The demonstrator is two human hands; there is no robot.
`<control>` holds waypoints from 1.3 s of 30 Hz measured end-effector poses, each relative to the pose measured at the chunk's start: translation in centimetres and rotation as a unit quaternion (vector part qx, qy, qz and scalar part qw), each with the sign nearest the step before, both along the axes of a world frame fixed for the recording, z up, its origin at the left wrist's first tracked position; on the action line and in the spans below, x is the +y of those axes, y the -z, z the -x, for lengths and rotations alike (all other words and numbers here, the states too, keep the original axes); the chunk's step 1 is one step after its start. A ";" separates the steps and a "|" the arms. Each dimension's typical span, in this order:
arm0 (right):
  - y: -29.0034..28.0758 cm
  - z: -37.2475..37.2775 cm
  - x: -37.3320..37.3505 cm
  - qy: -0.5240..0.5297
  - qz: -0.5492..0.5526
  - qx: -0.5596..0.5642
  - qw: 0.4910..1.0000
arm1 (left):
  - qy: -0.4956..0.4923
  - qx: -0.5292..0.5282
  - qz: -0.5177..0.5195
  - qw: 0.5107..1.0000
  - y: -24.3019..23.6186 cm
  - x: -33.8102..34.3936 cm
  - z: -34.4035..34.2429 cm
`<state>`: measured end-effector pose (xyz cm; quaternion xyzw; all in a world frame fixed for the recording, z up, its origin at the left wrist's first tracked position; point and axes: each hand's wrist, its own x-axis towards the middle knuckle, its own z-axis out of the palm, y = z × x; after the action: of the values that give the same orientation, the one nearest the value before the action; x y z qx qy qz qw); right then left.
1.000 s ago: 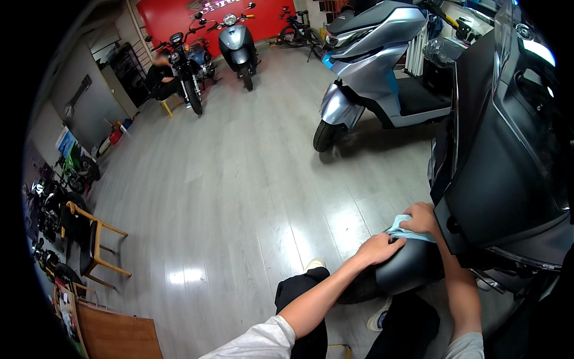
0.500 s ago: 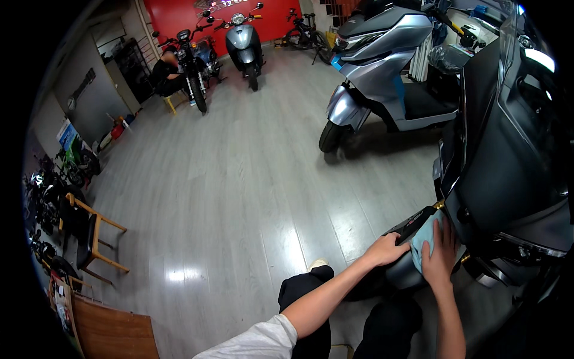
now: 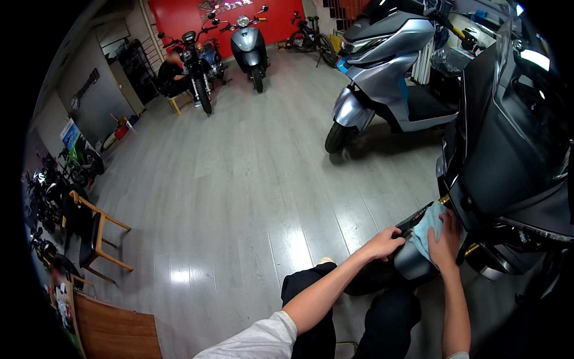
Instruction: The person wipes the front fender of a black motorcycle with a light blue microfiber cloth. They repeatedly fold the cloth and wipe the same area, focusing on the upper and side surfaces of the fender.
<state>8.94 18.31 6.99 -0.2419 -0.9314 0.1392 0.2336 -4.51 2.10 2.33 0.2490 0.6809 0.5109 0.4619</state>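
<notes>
A dark scooter (image 3: 508, 173) with its front wheel and grey front fender (image 3: 412, 263) stands close in front of me on the right. My right hand (image 3: 445, 244) presses a bunched light blue cloth (image 3: 427, 231) against the fender, fingers bent around the cloth. On the fender's left edge rests my left hand (image 3: 384, 245), its fingers curled over the rim; the fingertips are partly hidden. The cloth lies between the two hands, and part of it is covered by the right one.
A silver scooter (image 3: 385, 78) stands ahead on the right. Farther back are a motorcycle (image 3: 200, 72), a grey scooter (image 3: 248, 48) and a seated person (image 3: 172, 75). At the left stand a wooden chair (image 3: 98, 236) and a brown wooden panel (image 3: 116, 329).
My right hand's fingers have gone from lying flat to bending around the cloth, which is more bunched up. My left hand has shifted slightly left, away from the cloth.
</notes>
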 end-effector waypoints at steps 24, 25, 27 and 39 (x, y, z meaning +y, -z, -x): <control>0.7 -2.9 -6.5 -0.127 -0.015 0.089 0.988 | -0.127 0.275 -0.131 0.944 0.0 1.7 -0.7; 0.7 -2.8 -6.7 -0.119 -0.019 0.099 0.988 | -0.131 0.285 -0.137 0.939 -0.6 1.5 -0.8; 0.6 -2.4 -7.2 -0.096 -0.022 0.121 0.988 | -0.140 0.306 -0.148 0.930 -1.8 1.1 -1.0; 1.2 0.6 -7.4 0.015 0.248 0.212 0.945 | -0.031 0.023 -0.281 0.959 -0.5 1.0 -0.3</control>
<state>8.31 10.96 5.75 -0.2712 -0.7929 0.4099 0.3603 -4.21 3.08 2.81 0.3593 0.5277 0.6901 0.3409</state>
